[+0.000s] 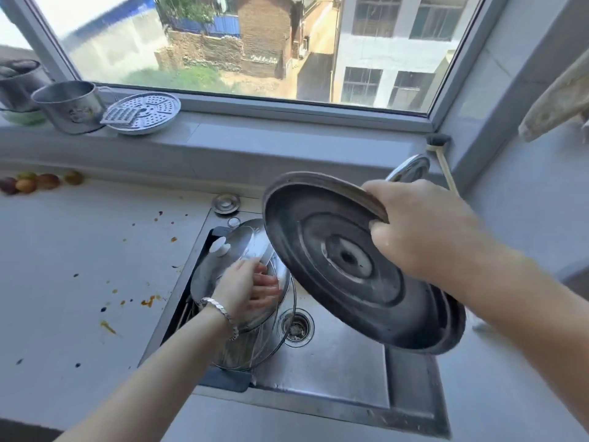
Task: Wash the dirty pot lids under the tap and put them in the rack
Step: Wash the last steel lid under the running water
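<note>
Three lids show plainly. The dark lid [344, 266] is up in the air over the sink [344, 371], tilted, its ringed underside towards the camera. The right grip [424, 228] pinches its top rim, thumb on the underside and fingers curled over the back. A second rim may sit behind it at the lower right, but I cannot tell.

The other two lids lean in the rack [188, 307] at the sink's left end: a steel lid [236, 247] with a white knob, and a glass lid [271, 339] overlapping it lower down. The left grip [248, 288], a bracelet on its wrist, lies on these two with fingers spread out straight, pinching nothing.

One drain [296, 327] is just right of the glass lid. One round plug [226, 204] sits on the rim behind the sink.

The pale counter [79, 266] left of the sink is spotted with orange and dark specks, and about five fruits [28, 183] lie at its back. On the window sill stand one mug [68, 105] and one steamer plate [149, 114] with a grater [119, 116] resting on it. The window looks onto brick walls and buildings.
</note>
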